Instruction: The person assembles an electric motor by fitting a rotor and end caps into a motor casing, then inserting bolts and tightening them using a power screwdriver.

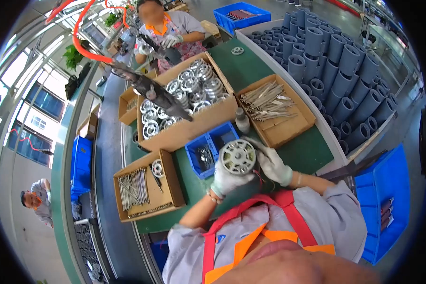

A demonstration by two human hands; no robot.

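Note:
A round metal motor part with a spoked, slotted face is held above the green tabletop. My left hand, in a white glove, is wrapped round its lower left side. On its right side my right hand, also gloved, presses against the rim. Thin red wires show beside the part, near my right fingers. Just behind it sits a blue divided bin with small dark metal pieces. A grey bottle-like object stands behind the part, next to the bin.
Cardboard boxes hold metal rings, long rods and flat strips. A dark power tool hangs from a red hose over the ring box. Grey tubes are stacked at right. A co-worker is across the table.

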